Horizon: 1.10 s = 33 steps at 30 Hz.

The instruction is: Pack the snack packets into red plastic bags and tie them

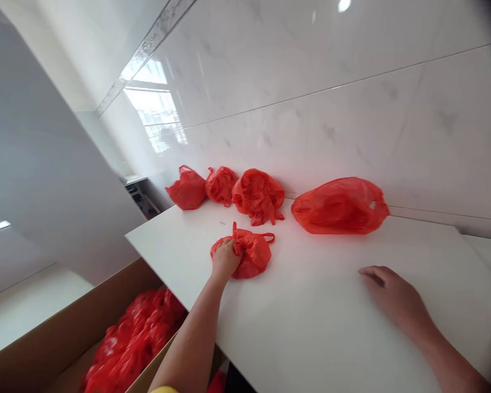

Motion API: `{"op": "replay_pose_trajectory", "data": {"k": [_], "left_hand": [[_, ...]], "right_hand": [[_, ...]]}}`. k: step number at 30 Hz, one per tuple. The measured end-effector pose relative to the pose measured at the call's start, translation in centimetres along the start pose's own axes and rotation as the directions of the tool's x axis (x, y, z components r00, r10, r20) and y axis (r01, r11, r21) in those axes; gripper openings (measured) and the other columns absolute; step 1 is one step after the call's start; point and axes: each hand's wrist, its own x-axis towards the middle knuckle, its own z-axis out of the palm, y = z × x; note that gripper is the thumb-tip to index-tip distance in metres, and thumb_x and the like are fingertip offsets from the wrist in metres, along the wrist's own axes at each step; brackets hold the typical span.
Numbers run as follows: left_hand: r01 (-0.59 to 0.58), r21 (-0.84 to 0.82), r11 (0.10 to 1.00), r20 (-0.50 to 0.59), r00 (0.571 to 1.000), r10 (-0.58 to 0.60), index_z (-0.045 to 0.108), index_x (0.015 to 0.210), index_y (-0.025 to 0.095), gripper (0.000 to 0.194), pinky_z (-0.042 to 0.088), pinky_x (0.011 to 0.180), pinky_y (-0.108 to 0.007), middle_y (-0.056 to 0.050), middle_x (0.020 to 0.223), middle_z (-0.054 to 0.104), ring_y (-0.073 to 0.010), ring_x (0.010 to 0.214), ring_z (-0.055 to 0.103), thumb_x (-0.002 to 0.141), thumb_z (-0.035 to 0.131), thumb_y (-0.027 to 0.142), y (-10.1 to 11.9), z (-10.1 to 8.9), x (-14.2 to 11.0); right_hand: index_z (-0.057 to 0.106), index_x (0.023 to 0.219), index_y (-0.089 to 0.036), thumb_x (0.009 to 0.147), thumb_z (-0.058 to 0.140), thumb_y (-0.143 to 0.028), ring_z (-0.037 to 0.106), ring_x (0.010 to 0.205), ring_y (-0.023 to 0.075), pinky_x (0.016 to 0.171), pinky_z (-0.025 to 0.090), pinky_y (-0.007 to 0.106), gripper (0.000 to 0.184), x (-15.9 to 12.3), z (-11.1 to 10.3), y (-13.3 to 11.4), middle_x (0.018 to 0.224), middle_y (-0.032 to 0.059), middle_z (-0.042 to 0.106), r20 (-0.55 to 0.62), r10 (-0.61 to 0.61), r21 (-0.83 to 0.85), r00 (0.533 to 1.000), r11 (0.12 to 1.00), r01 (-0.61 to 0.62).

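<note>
My left hand [226,260] is closed on the left part of a knotted-up red plastic bag [257,253] with its handle loops sticking out, which lies on the white tabletop [311,327]. Part of the bag is hidden under the fingers. Off to the right, my right hand [393,297] is over the table with nothing seen in it. Its thumb and fingertips come together around a small gap. Behind, along the wall, sit several more red plastic bags: a puffed one [341,207], a crumpled one [257,194], a small bundle [221,185] and one with a loop on top [187,188].
Below the table's left edge stands a cardboard box [65,322] with a heap of red plastic bags [135,338] inside. A glossy tiled wall [331,125] runs along the back of the table. At far left is a grey panel [36,142].
</note>
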Motion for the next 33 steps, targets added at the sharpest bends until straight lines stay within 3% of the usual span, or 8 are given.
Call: {"op": "replay_pose_trajectory", "data": {"k": [5, 11, 14, 17, 21, 26, 30, 33], "left_hand": [[0.110, 0.066, 0.992, -0.101, 0.990, -0.103, 0.063, 0.088, 0.020, 0.025, 0.039, 0.081, -0.031, -0.007, 0.101, 0.065, -0.0221, 0.097, 0.055, 0.075, 0.044, 0.009, -3.3, 0.1, -0.3], [0.301, 0.134, 0.944, -0.203, 0.941, -0.271, 0.061, 0.091, 0.017, 0.026, 0.037, 0.083, -0.032, -0.010, 0.103, 0.064, -0.0240, 0.101, 0.053, 0.073, 0.045, 0.009, -10.0, -2.8, -2.0], [0.421, 0.151, 0.894, -0.245, 0.892, -0.379, 0.061, 0.093, 0.017, 0.025, 0.037, 0.083, -0.033, -0.011, 0.106, 0.063, -0.0252, 0.102, 0.053, 0.076, 0.043, 0.012, -14.0, -5.2, -3.4], [0.563, 0.145, 0.813, -0.264, 0.814, -0.517, 0.058, 0.101, 0.016, 0.028, 0.041, 0.075, -0.033, -0.013, 0.106, 0.063, -0.0263, 0.096, 0.056, 0.080, 0.039, 0.017, -17.9, -7.1, -5.5], [0.686, 0.156, 0.711, -0.203, 0.727, -0.656, 0.058, 0.100, 0.011, 0.029, 0.043, 0.066, -0.038, -0.020, 0.098, 0.063, -0.0328, 0.088, 0.060, 0.079, 0.042, 0.022, -21.5, -7.2, -10.0], [0.601, 0.176, 0.780, 0.024, 0.789, -0.614, 0.061, 0.081, 0.017, 0.013, 0.042, 0.084, -0.040, -0.013, 0.091, 0.065, -0.0319, 0.101, 0.058, 0.069, 0.055, 0.017, -22.4, -3.6, -13.9], [0.549, 0.141, 0.824, 0.121, 0.817, -0.564, 0.063, 0.089, 0.018, 0.024, 0.040, 0.091, -0.042, -0.014, 0.102, 0.064, -0.0342, 0.112, 0.053, 0.066, 0.063, 0.023, -21.5, -1.3, -13.2], [0.516, 0.076, 0.853, 0.170, 0.836, -0.521, 0.066, 0.088, 0.022, 0.034, 0.044, 0.086, -0.041, -0.008, 0.098, 0.068, -0.0333, 0.105, 0.059, 0.054, 0.072, 0.024, -20.2, -0.9, -12.5]], "right_hand": [[0.063, 0.080, -0.035, 0.073, 0.055, -0.038, 0.064, 0.086, 0.0252, 0.071, 0.045, 0.039, 0.011, 0.9, 0.3, 1.5, 0.098, 0.0014, 0.069, 0.025, 0.002, -0.053, 1.000, 0.999, -0.001], [0.063, 0.080, -0.034, 0.071, 0.056, -0.038, 0.062, 0.080, 0.0247, 0.069, 0.043, 0.040, 0.012, 0.7, 0.0, 1.2, 0.100, 0.0045, 0.069, 0.039, 0.009, -0.085, 0.999, 0.996, -0.005], [0.063, 0.080, -0.033, 0.070, 0.056, -0.038, 0.062, 0.079, 0.0239, 0.069, 0.042, 0.039, 0.013, 0.7, -0.1, 1.0, 0.100, 0.0047, 0.068, 0.036, 0.018, -0.084, 0.999, 0.996, -0.014], [0.062, 0.082, -0.034, 0.070, 0.056, -0.038, 0.061, 0.079, 0.0226, 0.069, 0.042, 0.038, 0.014, 0.7, -0.1, 1.0, 0.101, 0.0029, 0.068, 0.051, 0.035, -0.106, 0.998, 0.994, -0.030], [0.062, 0.082, -0.033, 0.070, 0.056, -0.038, 0.059, 0.078, 0.0211, 0.067, 0.041, 0.036, 0.014, 0.7, -0.1, 0.8, 0.102, 0.0032, 0.068, 0.064, 0.037, -0.129, 0.997, 0.991, -0.028], [0.063, 0.082, -0.032, 0.068, 0.056, -0.036, 0.059, 0.074, 0.0216, 0.062, 0.041, 0.036, 0.016, 0.6, -0.2, 0.4, 0.104, 0.0046, 0.067, 0.075, 0.088, -0.130, 0.993, 0.988, -0.077], [0.063, 0.082, -0.032, 0.070, 0.055, -0.036, 0.060, 0.075, 0.0223, 0.064, 0.042, 0.037, 0.015, 0.7, 0.0, 0.6, 0.105, 0.0049, 0.067, 0.052, 0.036, -0.151, 0.998, 0.988, -0.028], [0.063, 0.082, -0.030, 0.072, 0.052, -0.037, 0.061, 0.081, 0.0229, 0.068, 0.042, 0.037, 0.016, 0.7, 0.3, 0.5, 0.103, 0.0037, 0.067, 0.026, -0.028, -0.154, 0.999, 0.988, 0.032]]}}
